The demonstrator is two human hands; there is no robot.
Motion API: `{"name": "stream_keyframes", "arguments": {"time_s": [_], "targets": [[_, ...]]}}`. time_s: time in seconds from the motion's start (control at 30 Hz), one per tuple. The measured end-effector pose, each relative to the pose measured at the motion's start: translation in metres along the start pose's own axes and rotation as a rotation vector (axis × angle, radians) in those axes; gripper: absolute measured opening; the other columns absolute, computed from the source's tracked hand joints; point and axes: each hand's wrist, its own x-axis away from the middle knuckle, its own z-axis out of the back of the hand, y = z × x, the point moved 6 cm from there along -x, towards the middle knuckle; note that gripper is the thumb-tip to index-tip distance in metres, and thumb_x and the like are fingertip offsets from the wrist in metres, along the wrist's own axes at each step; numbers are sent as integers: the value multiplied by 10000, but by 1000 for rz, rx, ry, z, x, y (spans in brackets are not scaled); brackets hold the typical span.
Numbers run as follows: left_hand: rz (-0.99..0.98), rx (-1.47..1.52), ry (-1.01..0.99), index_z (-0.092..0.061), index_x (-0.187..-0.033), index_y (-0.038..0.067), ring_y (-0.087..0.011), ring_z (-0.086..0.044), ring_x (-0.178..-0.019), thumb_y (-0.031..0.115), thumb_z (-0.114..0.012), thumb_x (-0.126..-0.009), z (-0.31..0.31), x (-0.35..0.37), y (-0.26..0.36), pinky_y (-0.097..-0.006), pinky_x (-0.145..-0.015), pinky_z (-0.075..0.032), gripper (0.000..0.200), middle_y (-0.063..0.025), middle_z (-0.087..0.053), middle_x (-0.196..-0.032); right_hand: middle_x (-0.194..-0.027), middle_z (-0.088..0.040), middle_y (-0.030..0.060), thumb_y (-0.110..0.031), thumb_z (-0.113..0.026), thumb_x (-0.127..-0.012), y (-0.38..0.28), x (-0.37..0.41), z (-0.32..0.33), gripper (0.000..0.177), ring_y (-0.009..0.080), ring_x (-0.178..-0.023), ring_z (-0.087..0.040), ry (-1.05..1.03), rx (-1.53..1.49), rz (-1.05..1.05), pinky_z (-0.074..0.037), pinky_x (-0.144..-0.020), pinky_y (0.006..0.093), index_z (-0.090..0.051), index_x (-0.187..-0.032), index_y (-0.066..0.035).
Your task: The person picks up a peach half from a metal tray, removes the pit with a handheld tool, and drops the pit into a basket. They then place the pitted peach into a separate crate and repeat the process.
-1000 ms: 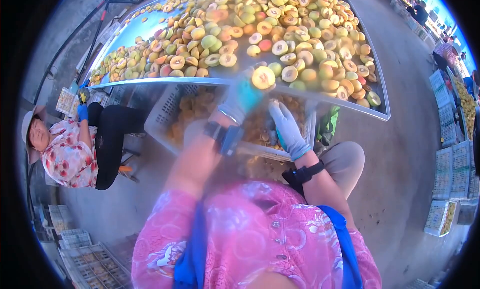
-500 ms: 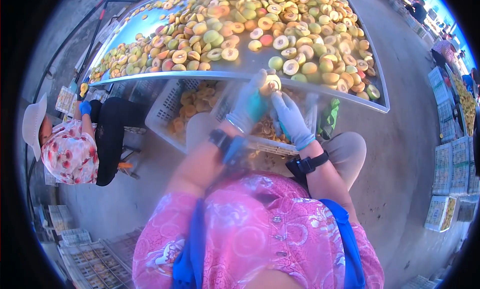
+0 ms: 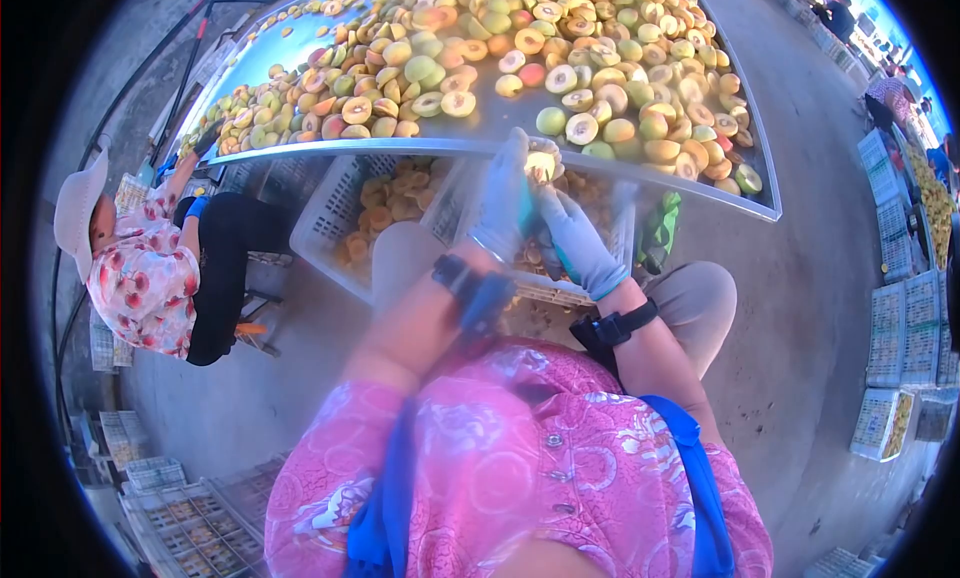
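Both of my hands wear pale gloves with teal palms and meet just below the near edge of the metal table (image 3: 470, 150). My left hand (image 3: 505, 203) is closed round a halved fruit (image 3: 540, 166), its cut face showing. My right hand (image 3: 580, 240) has its fingers pinched at the lower edge of that fruit; any small tool in them is too hidden to make out. Many halved yellow-green fruits (image 3: 610, 98) lie across the table. Beneath my hands a white crate (image 3: 625, 228) holds fruit pieces.
Left of it stands another white crate (image 3: 325, 213) with fruit halves. A seated co-worker (image 3: 145, 288) in a hat reaches to the table's left end. A green bag (image 3: 660, 228) lies right of the crates. Stacked crates (image 3: 885, 328) line the far right.
My left hand has tilted slightly, with the fruit still in it, and my right hand has dropped a little. The co-worker has leaned in and now reaches to the table.
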Motion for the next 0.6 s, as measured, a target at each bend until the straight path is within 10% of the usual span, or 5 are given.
{"name": "stream_keyframes", "arguments": {"time_s": [0.07, 0.6], "targets": [[33, 70, -77, -623, -956, 3, -179, -616, -739, 520, -518, -950, -12, 3, 10, -289, -668, -527, 527, -93, -631, -835, -598, -444, -36, -466, -445, -995, 2, -1, -4, 425, 69, -361, -360, -71, -36, 7, -289, -302, 231, -511, -1177, -88], [96, -569, -279, -656, -792, 0, -175, -636, -687, 605, -358, -973, 2, 5, 19, -281, -667, -510, 698, -104, -669, -774, -571, -332, -77, -444, -434, -1008, 23, 8, -14, 337, 22, -352, -266, -382, -454, -347, -202, -299, 185, -512, -945, -122]]}}
